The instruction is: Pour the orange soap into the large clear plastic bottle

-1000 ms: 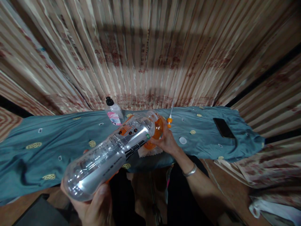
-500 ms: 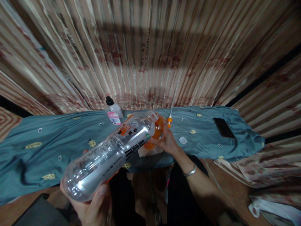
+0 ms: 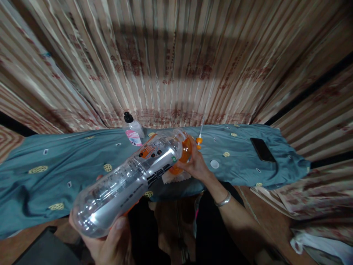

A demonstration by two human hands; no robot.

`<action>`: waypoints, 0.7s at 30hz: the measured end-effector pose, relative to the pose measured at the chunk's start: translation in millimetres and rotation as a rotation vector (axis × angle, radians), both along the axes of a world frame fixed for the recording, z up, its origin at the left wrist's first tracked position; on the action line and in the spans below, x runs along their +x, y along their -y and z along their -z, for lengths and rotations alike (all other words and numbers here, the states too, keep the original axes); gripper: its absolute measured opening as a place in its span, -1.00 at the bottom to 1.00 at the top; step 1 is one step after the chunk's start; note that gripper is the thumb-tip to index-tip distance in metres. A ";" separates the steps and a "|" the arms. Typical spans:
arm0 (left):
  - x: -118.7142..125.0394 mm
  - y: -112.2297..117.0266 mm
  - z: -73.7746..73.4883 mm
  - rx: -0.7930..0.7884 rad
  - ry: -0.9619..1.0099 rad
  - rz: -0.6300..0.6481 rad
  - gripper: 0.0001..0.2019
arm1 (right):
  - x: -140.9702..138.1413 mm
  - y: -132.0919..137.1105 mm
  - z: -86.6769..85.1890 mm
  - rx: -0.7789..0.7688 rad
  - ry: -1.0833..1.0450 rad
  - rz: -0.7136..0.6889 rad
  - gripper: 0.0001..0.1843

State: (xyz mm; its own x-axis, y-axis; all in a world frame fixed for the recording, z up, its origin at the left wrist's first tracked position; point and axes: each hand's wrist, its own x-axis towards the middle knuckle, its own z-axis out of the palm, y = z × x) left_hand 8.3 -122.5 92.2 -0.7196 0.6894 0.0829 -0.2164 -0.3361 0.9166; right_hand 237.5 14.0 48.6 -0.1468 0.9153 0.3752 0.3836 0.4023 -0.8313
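Observation:
My left hand (image 3: 107, 239) is wrapped around the base of a large clear plastic bottle (image 3: 129, 184) with a printed label. The bottle is tilted, its neck pointing up and right over an orange bottle (image 3: 186, 149). My right hand (image 3: 197, 163) grips this see-through orange bottle near its top; the clear bottle's mouth hides part of it. I cannot tell whether liquid flows between the two. Just beyond my right fingers lies an orange and white pump top (image 3: 199, 140) with a long thin tube.
A bottle with a black cap and pink label (image 3: 134, 134) stands at the back left. On the blue-green cloth (image 3: 88, 154) are a white round disc (image 3: 214, 164), a black phone (image 3: 262, 149) and a whitish paper (image 3: 176, 178) under the orange bottle. A striped curtain (image 3: 171, 66) hangs behind.
Almost nothing differs. Both hands keep the two bottles in the same position, and the view has shifted very slightly.

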 end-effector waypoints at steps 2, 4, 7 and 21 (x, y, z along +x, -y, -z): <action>-0.8 -0.4 1.4 0.023 0.005 -0.013 -0.17 | 0.0 0.4 -0.4 -0.008 0.002 0.003 0.25; -1.4 -0.1 2.3 0.035 0.023 -0.031 -0.14 | -0.1 0.7 -0.4 -0.014 0.003 0.007 0.24; -1.5 1.7 1.1 0.020 0.016 -0.008 -0.18 | -0.4 0.8 -0.3 -0.016 -0.001 0.006 0.23; 0.6 -0.7 0.4 0.047 0.031 -0.045 -0.14 | -0.6 0.1 -1.4 -0.004 0.016 -0.002 0.23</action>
State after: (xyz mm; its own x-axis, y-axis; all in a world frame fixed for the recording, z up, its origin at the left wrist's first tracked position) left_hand 8.9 -121.8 91.8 -0.7526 0.6522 0.0912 -0.2285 -0.3886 0.8926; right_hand 237.0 14.0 50.0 -0.1544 0.9165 0.3692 0.3959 0.3997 -0.8267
